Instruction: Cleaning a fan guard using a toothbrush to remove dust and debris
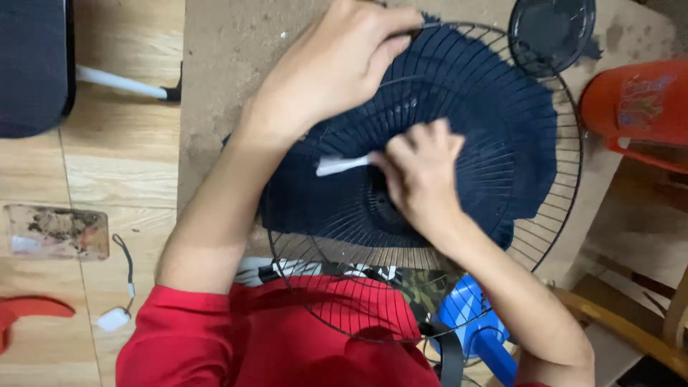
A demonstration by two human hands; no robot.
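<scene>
A round black wire fan guard (552,193) lies over a dark blue cloth (494,107) on a brown board. My left hand (333,64) grips the guard's upper rim with closed fingers. My right hand (419,175) is closed around a white-handled brush (342,165), pressed on the guard's ribs near the hub; the brush head is hidden under my fingers. The right hand looks blurred.
A dark round fan cap (552,29) sits at the guard's top right. An orange plastic stool (638,107) is at the right, a blue stool (473,322) below the guard. On the wooden floor at the left lie a phone (56,231), a small white charm on a cord (113,317), and a red part (29,309).
</scene>
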